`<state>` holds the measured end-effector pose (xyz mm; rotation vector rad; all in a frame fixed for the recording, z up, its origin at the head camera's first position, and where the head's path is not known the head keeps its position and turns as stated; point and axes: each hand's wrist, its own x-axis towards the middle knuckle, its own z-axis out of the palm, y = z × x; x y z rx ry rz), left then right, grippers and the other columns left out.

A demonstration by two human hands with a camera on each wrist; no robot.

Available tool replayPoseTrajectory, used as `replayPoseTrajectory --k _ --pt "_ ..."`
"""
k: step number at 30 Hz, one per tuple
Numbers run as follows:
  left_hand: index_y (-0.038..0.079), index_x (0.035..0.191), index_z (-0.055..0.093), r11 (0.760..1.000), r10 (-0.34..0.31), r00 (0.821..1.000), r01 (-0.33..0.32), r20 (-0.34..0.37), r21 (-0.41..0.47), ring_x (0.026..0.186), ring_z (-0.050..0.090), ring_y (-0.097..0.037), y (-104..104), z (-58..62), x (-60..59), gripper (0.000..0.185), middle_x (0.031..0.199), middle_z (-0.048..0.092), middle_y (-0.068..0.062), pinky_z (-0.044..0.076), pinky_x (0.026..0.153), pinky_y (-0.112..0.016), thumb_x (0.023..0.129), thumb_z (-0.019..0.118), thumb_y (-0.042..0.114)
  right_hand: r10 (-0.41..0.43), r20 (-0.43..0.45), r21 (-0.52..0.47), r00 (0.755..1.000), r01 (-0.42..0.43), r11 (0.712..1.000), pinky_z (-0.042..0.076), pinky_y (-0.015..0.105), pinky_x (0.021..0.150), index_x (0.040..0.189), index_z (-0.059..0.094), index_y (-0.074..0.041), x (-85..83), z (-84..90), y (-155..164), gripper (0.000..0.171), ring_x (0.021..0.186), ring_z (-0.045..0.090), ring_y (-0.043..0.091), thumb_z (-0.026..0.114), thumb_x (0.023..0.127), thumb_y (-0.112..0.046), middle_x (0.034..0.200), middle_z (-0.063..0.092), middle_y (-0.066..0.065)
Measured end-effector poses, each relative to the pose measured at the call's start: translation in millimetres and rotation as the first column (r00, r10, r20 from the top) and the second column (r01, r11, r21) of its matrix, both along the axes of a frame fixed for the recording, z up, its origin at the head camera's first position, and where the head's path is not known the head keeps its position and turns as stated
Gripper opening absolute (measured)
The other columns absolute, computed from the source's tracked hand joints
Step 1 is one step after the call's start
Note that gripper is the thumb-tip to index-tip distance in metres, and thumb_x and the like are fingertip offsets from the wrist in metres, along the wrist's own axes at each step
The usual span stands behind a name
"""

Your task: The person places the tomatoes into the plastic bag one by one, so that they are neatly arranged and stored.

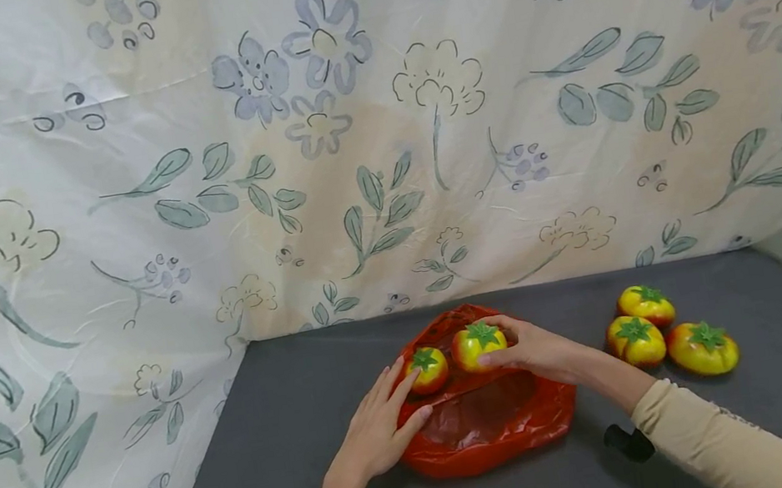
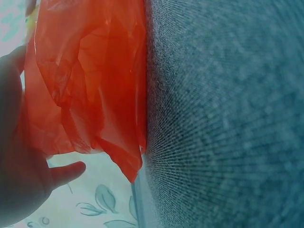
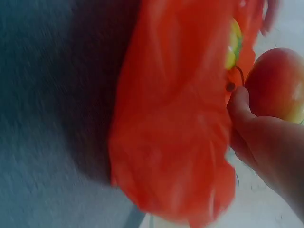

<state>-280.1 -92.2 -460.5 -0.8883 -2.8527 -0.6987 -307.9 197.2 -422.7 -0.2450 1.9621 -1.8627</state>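
A red plastic bag (image 1: 494, 452) lies on the table, its mouth gaping upward. My right hand (image 1: 539, 350) grips a yellow-and-red tomato (image 1: 478, 347) with a green star-shaped top, over the bag's far part. In the right wrist view, the tomato's smooth red underside (image 3: 275, 85) shows beside my thumb. Another tomato (image 1: 428, 371) sits at the bag's left side, close to my left fingertips. My left hand (image 1: 376, 427) rests along the bag's left edge, fingers mostly straight. In the left wrist view, the bag (image 2: 95, 85) hides part of those fingers, and the thumb sticks out free.
Three more tomatoes stand grouped at the right: a rear one (image 1: 646, 307), a left one (image 1: 636, 342) and a front one (image 1: 703, 349). The dark grey tabletop (image 1: 257, 466) meets a flowered cloth (image 1: 377, 153) at the back and left.
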Motion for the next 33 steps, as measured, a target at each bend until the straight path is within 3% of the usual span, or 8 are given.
replayPoseTrajectory --k 12,21,33 --pt "0.020 0.148 0.038 1.000 -0.001 1.000 0.001 -0.009 0.003 0.141 0.018 -0.030 -0.5 2.5 -0.4 0.064 0.157 0.019 -0.003 0.024 0.107 -0.056 0.096 0.040 0.057 0.054 -0.019 0.104 0.998 -0.052 0.993 0.046 0.039 0.092 0.144 0.031 -0.004 7.0 -24.1 -25.8 0.077 0.108 0.049 0.029 0.075 0.083 -0.022 0.127 0.046 0.016" --pt "0.021 0.148 0.038 1.000 -0.021 1.000 0.021 -0.012 0.010 0.142 0.018 -0.028 -0.2 3.7 0.0 0.063 0.157 0.020 -0.003 0.025 0.107 -0.056 0.096 0.040 0.057 0.068 -0.045 0.159 0.997 -0.060 0.985 0.045 0.041 0.093 0.141 0.036 -0.002 13.6 -35.8 -44.6 0.076 0.105 0.050 0.025 0.078 0.081 -0.022 0.124 0.049 0.014" --pt "0.018 0.148 0.039 0.993 -0.115 0.992 0.116 -0.050 0.021 0.143 0.014 -0.024 -0.3 3.8 -0.7 0.061 0.157 0.021 -0.004 0.022 0.108 -0.055 0.097 0.044 0.051 0.152 -0.020 0.124 0.988 -0.149 0.981 0.045 0.041 0.093 0.142 0.035 -0.001 19.5 -42.9 -64.7 0.077 0.106 0.051 0.025 0.077 0.081 -0.022 0.124 0.050 0.012"
